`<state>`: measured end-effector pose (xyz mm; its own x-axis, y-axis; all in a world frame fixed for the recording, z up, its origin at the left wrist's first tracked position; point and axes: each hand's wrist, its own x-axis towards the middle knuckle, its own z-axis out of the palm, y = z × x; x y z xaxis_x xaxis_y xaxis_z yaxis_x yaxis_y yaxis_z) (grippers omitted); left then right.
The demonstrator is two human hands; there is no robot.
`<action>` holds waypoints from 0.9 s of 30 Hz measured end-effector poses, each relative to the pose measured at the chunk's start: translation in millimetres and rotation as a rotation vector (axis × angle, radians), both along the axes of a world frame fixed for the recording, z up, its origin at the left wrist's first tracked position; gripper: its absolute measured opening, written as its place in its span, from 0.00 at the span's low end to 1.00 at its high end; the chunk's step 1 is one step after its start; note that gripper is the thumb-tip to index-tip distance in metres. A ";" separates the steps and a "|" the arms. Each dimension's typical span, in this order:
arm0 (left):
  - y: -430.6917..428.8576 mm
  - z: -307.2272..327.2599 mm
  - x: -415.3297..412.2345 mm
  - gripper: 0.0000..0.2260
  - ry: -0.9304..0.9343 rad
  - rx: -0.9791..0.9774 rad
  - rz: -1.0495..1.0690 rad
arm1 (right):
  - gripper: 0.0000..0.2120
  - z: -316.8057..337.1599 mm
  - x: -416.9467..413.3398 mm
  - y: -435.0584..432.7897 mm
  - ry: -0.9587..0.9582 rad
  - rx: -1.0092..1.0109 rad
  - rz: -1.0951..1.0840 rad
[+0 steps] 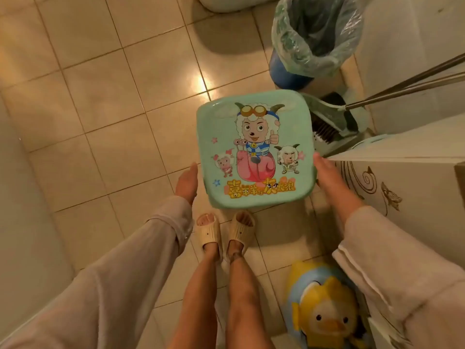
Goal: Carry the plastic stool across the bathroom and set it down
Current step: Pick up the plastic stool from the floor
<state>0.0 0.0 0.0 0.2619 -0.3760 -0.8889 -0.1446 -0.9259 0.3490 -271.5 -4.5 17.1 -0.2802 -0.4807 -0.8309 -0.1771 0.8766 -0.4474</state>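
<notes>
The plastic stool [255,147] is mint green with a square seat printed with cartoon sheep, seen from above in front of my slippered feet. Its legs are hidden under the seat, and a tight shadow lies along its near edge. I cannot tell whether it rests on the tiles or hangs just above them. My left hand [186,183] is beside the stool's left edge with fingers straight and a thin gap to the rim. My right hand [325,173] lies against the right rim, thumb on top and fingers curling under.
A blue waste bin [312,39] with a green liner stands behind the stool. A dustpan and broom [332,117] lean at the right. A white cabinet [402,172] is beside my right arm. A duck-printed stool [324,311] sits at the lower right. Beige floor tiles [100,122] stretch to the left.
</notes>
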 end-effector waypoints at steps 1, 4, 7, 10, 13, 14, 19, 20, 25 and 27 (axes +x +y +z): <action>-2.1 -3.5 -1.4 0.28 0.033 0.010 0.063 | 0.21 -4.9 0.5 -7.2 -0.012 -0.003 -0.016; -6.9 -18.3 -5.9 0.28 0.134 0.011 0.136 | 0.22 -18.3 -1.8 -25.8 0.004 0.015 -0.045; -12.0 -27.3 -12.1 0.22 0.186 -0.047 0.147 | 0.21 -33.8 -3.8 -39.8 0.018 0.007 -0.048; -17.2 -30.8 -11.3 0.22 0.206 -0.056 0.158 | 0.22 -38.7 -3.2 -53.8 0.027 0.033 -0.102; -21.2 -30.9 -3.1 0.27 0.265 0.022 0.253 | 0.24 -42.9 -2.0 -53.0 0.036 0.017 -0.170; -21.6 -27.2 0.4 0.27 0.296 0.053 0.324 | 0.24 -42.2 1.0 -48.3 0.040 -0.011 -0.171; -6.7 -3.8 25.6 0.26 0.325 0.053 0.450 | 0.19 -14.1 25.0 -16.7 -0.015 -0.057 -0.202; -0.7 2.9 33.7 0.26 0.307 0.048 0.447 | 0.18 -3.6 31.2 -11.3 -0.031 -0.057 -0.200; 39.0 64.1 74.4 0.24 0.282 0.032 0.455 | 0.13 63.7 65.1 18.6 -0.114 -0.067 -0.227; 56.7 100.4 89.0 0.21 0.272 0.021 0.482 | 0.12 98.1 79.0 27.6 -0.156 -0.043 -0.206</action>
<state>89.0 56.7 100.4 0.1602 -0.2516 -0.9545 0.3901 -0.8722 0.2953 -192.5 23.1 115.1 -0.2454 -0.4625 -0.8520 0.0771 0.8667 -0.4928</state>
